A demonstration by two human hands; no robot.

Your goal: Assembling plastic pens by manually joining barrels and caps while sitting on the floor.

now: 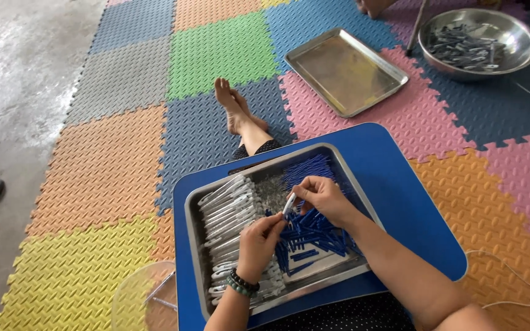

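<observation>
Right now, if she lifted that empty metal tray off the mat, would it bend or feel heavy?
The empty tray would probably stay stiff: its raised rim braces it. It looks thin, so likely light. Its shiny surface may be slippery, but the rim gives grip.

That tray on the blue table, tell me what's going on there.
A person sitting on the foam mats works over a metal tray on a blue lap table. Both hands, left hand and right hand, pinch one small white piece between them. White pieces lie stacked at the tray's left, blue pieces at its right.
</observation>
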